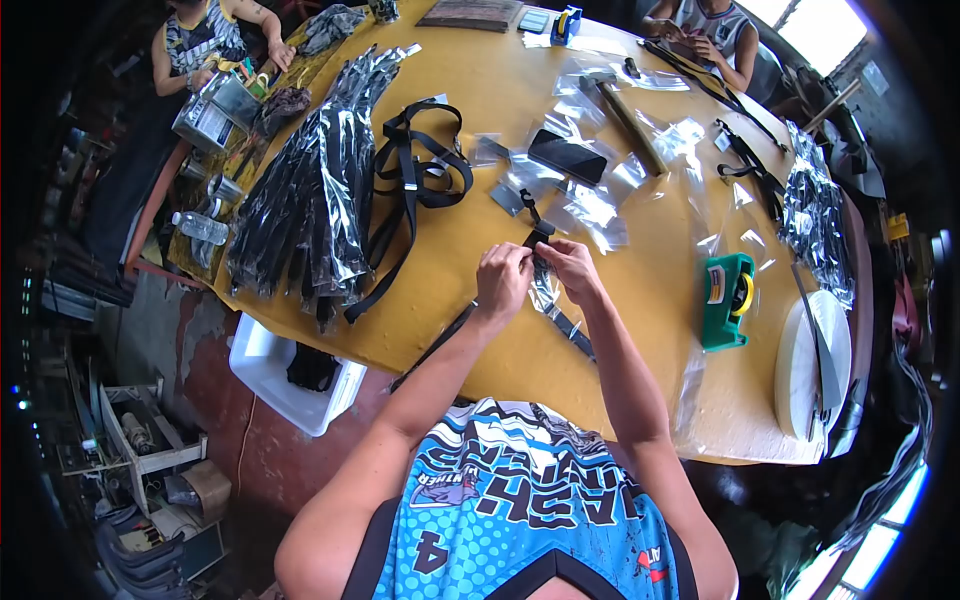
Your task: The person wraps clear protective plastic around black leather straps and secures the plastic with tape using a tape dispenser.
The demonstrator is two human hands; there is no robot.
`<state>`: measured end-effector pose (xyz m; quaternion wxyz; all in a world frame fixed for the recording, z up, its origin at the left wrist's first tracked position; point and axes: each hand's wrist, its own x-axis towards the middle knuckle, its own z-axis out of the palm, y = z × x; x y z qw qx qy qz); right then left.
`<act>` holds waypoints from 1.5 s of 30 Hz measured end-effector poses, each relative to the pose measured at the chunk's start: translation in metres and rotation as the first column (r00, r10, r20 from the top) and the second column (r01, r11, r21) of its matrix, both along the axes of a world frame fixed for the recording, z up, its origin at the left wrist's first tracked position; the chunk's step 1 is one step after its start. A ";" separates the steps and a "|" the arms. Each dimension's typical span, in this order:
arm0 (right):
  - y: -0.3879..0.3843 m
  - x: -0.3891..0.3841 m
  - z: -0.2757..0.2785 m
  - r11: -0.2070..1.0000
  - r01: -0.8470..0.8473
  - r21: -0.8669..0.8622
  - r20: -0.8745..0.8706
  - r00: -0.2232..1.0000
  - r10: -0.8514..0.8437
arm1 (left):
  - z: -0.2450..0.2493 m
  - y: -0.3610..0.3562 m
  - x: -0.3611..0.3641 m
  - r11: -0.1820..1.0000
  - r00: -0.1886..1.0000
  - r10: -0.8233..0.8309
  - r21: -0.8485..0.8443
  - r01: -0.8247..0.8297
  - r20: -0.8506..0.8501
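Observation:
Both hands meet near the middle of the table over a black webbing strap with a hook-like clip at its far end. My left hand has its fingers pinched on the strap from the left. From the right, my right hand closes thumb and fingers on the same strap; the fingertips partly hide the gripped part. A strap length with a shiny section runs down toward the table's front edge. Just beyond my hands lie clear plastic bags and a black phone.
To the left are a pile of plastic-wrapped black straps and a loose black strap. A green tape dispenser and a round white disc stand right. A white bin sits below the table. Two people work across it.

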<state>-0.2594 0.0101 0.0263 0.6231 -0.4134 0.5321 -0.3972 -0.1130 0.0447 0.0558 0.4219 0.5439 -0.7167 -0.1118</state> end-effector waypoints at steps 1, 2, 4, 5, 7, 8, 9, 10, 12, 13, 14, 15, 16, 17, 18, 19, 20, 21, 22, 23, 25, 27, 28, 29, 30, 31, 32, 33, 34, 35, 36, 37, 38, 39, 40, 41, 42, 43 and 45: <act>0.001 0.000 0.001 1.000 0.001 0.000 0.000 1.000 -0.001 | -0.001 0.000 -0.001 1.000 1.000 -0.001 0.000 0.001 0.000; 0.002 0.000 0.002 1.000 0.010 -0.013 0.012 1.000 -0.010 | -0.001 0.000 -0.002 1.000 0.999 0.005 0.017 -0.004 -0.037; 0.003 0.002 0.008 0.999 0.019 -0.026 0.023 1.000 -0.019 | -0.003 -0.001 -0.001 0.999 0.997 0.010 0.033 -0.008 -0.074; 0.005 0.003 0.011 0.999 0.012 -0.052 0.020 1.000 -0.011 | -0.003 -0.001 0.000 0.999 0.996 0.002 0.035 0.001 -0.089; 0.005 0.003 0.013 0.997 0.007 -0.080 0.016 1.000 -0.005 | -0.003 -0.001 0.001 0.999 0.995 -0.007 0.035 0.011 -0.104; 0.004 0.004 0.014 0.997 0.006 -0.076 -0.023 1.000 -0.008 | -0.003 0.000 0.001 0.999 0.991 -0.024 0.042 0.029 -0.132; 0.004 0.004 0.016 0.997 0.006 -0.072 -0.063 0.998 -0.010 | -0.003 0.001 0.002 0.998 0.986 -0.039 0.049 0.048 -0.160; 0.004 0.004 0.019 0.997 0.007 -0.080 -0.111 0.994 -0.016 | -0.004 0.002 0.002 0.998 0.986 -0.039 0.048 0.048 -0.160; 0.004 0.004 0.024 0.997 0.017 -0.072 -0.108 0.994 -0.025 | -0.009 0.002 0.004 0.992 0.963 -0.009 0.122 0.044 -0.268; 0.005 0.005 0.026 0.998 0.027 -0.063 -0.106 0.994 -0.033 | -0.011 0.002 0.005 0.992 0.963 -0.006 0.123 0.041 -0.269; 0.005 0.005 0.026 0.998 0.024 -0.063 -0.106 0.994 -0.030 | -0.013 0.001 0.006 0.992 0.969 -0.003 0.118 0.033 -0.246; 0.005 0.006 0.027 0.997 0.023 -0.068 -0.085 0.996 -0.029 | -0.010 0.001 0.007 0.993 0.975 0.000 0.113 0.026 -0.222; 0.005 0.006 0.027 0.997 0.024 -0.074 -0.063 0.998 -0.029 | -0.006 0.002 0.007 0.993 0.975 0.001 0.113 0.025 -0.222; 0.006 0.006 0.027 0.997 0.025 -0.074 -0.064 0.998 -0.030 | -0.003 0.003 0.005 0.987 0.968 0.018 0.162 0.023 -0.251; 0.006 0.007 0.026 0.996 0.025 -0.081 -0.062 0.998 -0.030 | 0.002 0.004 0.004 0.978 0.959 0.037 0.209 0.024 -0.280; 0.006 0.008 0.025 0.996 0.025 -0.089 -0.060 0.998 -0.031 | 0.002 0.004 0.004 0.978 0.959 0.037 0.209 0.024 -0.280; 0.006 0.008 0.024 0.996 0.025 -0.089 -0.060 0.998 -0.030 | 0.001 0.003 0.004 0.976 0.965 0.051 0.216 0.006 -0.256; 0.005 0.008 0.022 0.996 0.018 -0.091 -0.061 0.998 -0.024 | 0.001 0.002 0.004 0.975 0.970 0.065 0.223 -0.011 -0.232; 0.004 0.008 0.021 0.996 0.012 -0.092 -0.063 0.998 -0.018 | 0.000 0.002 0.004 0.975 0.970 0.065 0.223 -0.012 -0.233; 0.004 0.010 0.019 0.996 0.011 -0.093 -0.063 0.998 -0.017 | 0.000 0.002 0.004 0.980 0.980 0.064 0.199 -0.026 -0.189; 0.005 0.013 0.015 0.992 0.049 -0.115 -0.042 0.998 -0.054 | -0.002 0.000 0.003 0.984 0.988 0.064 0.175 -0.038 -0.144; 0.005 0.015 0.014 0.991 0.061 -0.118 -0.094 0.993 -0.072 | -0.001 -0.002 0.002 0.986 0.995 0.077 0.153 -0.067 -0.063; 0.004 0.016 0.015 0.990 0.072 -0.121 -0.145 0.985 -0.090 | 0.000 -0.003 0.002 0.986 0.995 0.076 0.153 -0.066 -0.063; 0.003 0.017 0.016 0.990 0.074 -0.122 -0.145 0.985 -0.092 | 0.002 -0.003 0.002 0.990 0.997 0.059 0.134 -0.053 -0.047; 0.004 0.019 0.021 0.987 0.076 -0.138 -0.165 0.981 -0.098 | 0.004 -0.002 0.002 0.992 0.999 0.041 0.117 -0.038 -0.029; 0.005 0.020 0.024 0.985 0.076 -0.155 -0.184 0.977 -0.104 | 0.005 -0.002 0.003 0.992 0.999 0.039 0.118 -0.036 -0.029; 0.004 0.019 0.022 0.985 0.077 -0.155 -0.184 0.977 -0.106 | 0.006 -0.003 0.004 0.993 1.000 0.024 0.119 -0.024 -0.002; 0.003 0.019 0.022 0.986 0.068 -0.155 -0.157 0.983 -0.092 | 0.007 -0.003 0.005 0.993 1.000 0.010 0.120 -0.013 0.025; 0.002 0.020 0.021 0.986 0.057 -0.155 -0.129 0.989 -0.077 | 0.007 -0.004 0.005 0.993 1.000 0.010 0.119 -0.013 0.026; 0.002 0.020 0.020 0.986 0.055 -0.156 -0.128 0.989 -0.075 | 0.006 -0.004 0.005 0.995 1.000 0.008 0.104 -0.011 0.028; 0.004 0.021 0.024 0.991 0.061 -0.121 -0.103 0.992 -0.074 | 0.006 -0.004 0.005 0.996 1.000 0.007 0.089 -0.009 0.029; 0.006 0.021 0.026 0.994 0.066 -0.085 -0.079 0.994 -0.073 | 0.006 -0.004 0.005 0.996 1.000 0.010 0.089 -0.013 0.028; 0.006 0.022 0.023 0.994 0.062 -0.085 -0.080 0.994 -0.069 | 0.006 -0.004 0.005 0.996 0.999 -0.001 0.088 -0.003 0.040; 0.007 0.024 0.021 0.994 0.066 -0.088 -0.063 0.995 -0.072 | 0.006 -0.004 0.006 0.996 0.998 -0.013 0.087 0.009 0.053; 0.007 0.024 0.018 0.993 0.071 -0.092 -0.047 0.996 -0.076 | 0.007 -0.005 0.006 0.996 0.999 -0.013 0.088 0.009 0.053; 0.007 0.023 0.016 0.993 0.072 -0.091 -0.047 0.996 -0.077 | 0.007 -0.006 0.006 0.996 0.997 -0.024 0.085 0.018 0.071; 0.008 0.023 0.018 0.994 0.073 -0.082 -0.065 0.995 -0.079 | 0.008 -0.006 0.006 0.996 0.995 -0.034 0.081 0.027 0.090; 0.007 0.024 0.019 0.995 0.075 -0.073 -0.082 0.993 -0.081 | 0.009 -0.006 0.007 0.996 0.995 -0.035 0.079 0.027 0.090; 0.004 0.023 0.016 0.995 0.086 -0.054 -0.027 0.996 -0.087 | 0.010 -0.004 0.008 0.992 0.995 -0.081 0.092 0.087 -0.063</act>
